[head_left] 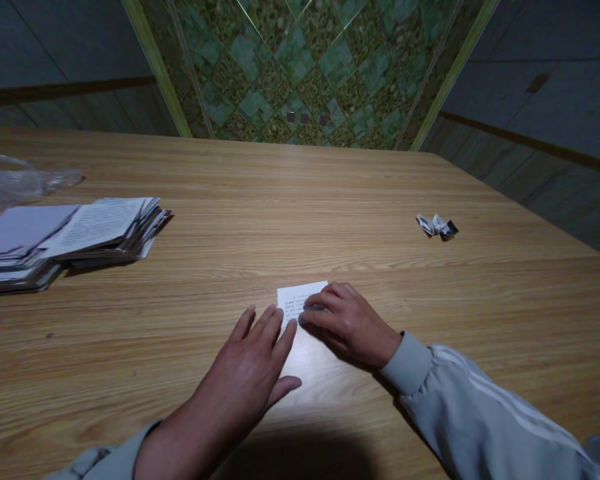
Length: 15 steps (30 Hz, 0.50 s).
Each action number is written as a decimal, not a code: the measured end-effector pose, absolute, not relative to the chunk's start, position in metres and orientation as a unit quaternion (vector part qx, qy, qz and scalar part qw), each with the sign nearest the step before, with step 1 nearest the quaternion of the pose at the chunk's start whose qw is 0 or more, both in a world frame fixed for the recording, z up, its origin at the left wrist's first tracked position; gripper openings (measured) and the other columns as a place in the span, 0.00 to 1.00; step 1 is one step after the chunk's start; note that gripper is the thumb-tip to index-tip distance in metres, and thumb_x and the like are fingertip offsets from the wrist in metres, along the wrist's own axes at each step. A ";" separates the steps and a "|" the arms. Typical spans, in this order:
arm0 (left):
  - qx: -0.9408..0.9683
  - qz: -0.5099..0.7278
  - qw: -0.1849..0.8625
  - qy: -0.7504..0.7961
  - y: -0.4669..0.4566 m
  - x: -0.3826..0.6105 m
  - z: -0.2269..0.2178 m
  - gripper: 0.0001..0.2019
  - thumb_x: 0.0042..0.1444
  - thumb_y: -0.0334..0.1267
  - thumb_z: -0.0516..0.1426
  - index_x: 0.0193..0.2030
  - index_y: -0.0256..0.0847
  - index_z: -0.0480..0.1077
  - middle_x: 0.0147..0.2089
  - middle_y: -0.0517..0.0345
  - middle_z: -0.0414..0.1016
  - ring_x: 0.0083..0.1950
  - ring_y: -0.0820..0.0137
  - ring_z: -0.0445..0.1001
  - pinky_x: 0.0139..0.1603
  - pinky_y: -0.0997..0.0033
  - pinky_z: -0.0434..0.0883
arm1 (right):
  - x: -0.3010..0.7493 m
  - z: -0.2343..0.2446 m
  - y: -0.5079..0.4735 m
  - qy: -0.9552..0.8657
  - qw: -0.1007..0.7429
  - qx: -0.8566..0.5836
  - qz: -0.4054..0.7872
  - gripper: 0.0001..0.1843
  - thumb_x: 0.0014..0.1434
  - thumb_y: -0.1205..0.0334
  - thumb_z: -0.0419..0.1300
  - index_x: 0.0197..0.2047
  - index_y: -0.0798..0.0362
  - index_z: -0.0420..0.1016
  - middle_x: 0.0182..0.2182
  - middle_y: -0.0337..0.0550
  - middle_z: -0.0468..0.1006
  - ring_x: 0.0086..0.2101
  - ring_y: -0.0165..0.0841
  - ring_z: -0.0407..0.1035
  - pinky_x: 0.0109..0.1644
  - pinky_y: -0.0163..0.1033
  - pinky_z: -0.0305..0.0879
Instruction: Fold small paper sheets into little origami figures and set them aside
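A small, apparently folded sheet of printed paper (300, 292) lies on the wooden table in front of me. My left hand (253, 360) is palm down with its fingers stretched and the thumb apart, its fingertips at the paper's left and near edges. From the right, my right hand (350, 323) curls over the paper, with its bent fingers closed against the right part. The fingers cover that side of the sheet, so its full outline is hidden.
Stacked printed papers (105, 230) lie at the left, with a clear plastic bag (25, 180) behind them. Several small folded paper pieces (437, 227) rest at the right. The table's far edge (300, 144) meets a tiled green wall (300, 57).
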<state>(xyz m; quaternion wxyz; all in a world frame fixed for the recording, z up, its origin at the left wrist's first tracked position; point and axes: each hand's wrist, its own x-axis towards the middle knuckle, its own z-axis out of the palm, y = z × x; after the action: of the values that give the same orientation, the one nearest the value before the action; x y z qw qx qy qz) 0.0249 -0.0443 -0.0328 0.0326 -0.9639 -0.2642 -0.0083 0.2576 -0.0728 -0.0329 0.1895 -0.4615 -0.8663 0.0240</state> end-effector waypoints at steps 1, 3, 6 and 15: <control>-0.964 -0.009 0.032 -0.263 -0.044 0.025 -0.033 0.30 0.57 0.49 0.65 0.62 0.35 0.69 0.62 0.33 0.71 0.62 0.45 0.69 0.63 0.41 0.64 | 0.256 -0.032 -0.073 -0.877 0.171 -0.448 0.027 0.13 0.72 0.59 0.52 0.52 0.48 0.76 0.49 0.45 0.78 0.47 0.39 0.65 0.51 0.44 0.59; -0.964 -0.010 0.030 -0.263 -0.043 0.024 -0.033 0.30 0.57 0.49 0.65 0.63 0.37 0.68 0.61 0.34 0.71 0.62 0.45 0.69 0.62 0.41 0.64 | 0.256 -0.030 -0.073 -0.888 0.137 -0.437 0.030 0.15 0.73 0.58 0.51 0.53 0.48 0.77 0.48 0.45 0.79 0.47 0.38 0.65 0.52 0.45 0.59; -0.964 -0.016 0.032 -0.263 -0.042 0.021 -0.032 0.29 0.58 0.49 0.64 0.62 0.38 0.69 0.61 0.36 0.72 0.62 0.44 0.69 0.62 0.40 0.64 | 0.264 -0.030 -0.072 -0.893 0.123 -0.431 0.025 0.15 0.72 0.58 0.52 0.53 0.47 0.78 0.50 0.44 0.80 0.49 0.38 0.66 0.53 0.45 0.60; -0.962 -0.003 0.061 -0.266 -0.041 0.018 -0.027 0.22 0.58 0.43 0.64 0.57 0.36 0.73 0.60 0.38 0.75 0.60 0.46 0.72 0.60 0.43 0.67 | 0.297 -0.025 -0.067 -0.886 0.147 -0.438 0.044 0.09 0.68 0.60 0.60 0.45 0.41 0.83 0.47 0.38 0.83 0.48 0.35 0.70 0.51 0.43 0.61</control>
<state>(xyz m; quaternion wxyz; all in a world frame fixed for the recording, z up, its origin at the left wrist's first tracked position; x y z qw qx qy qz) 0.0181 -0.0414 -0.0267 0.0615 -0.9619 -0.2664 -0.0026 0.2970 -0.0673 -0.0247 0.1468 -0.4380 -0.8858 0.0439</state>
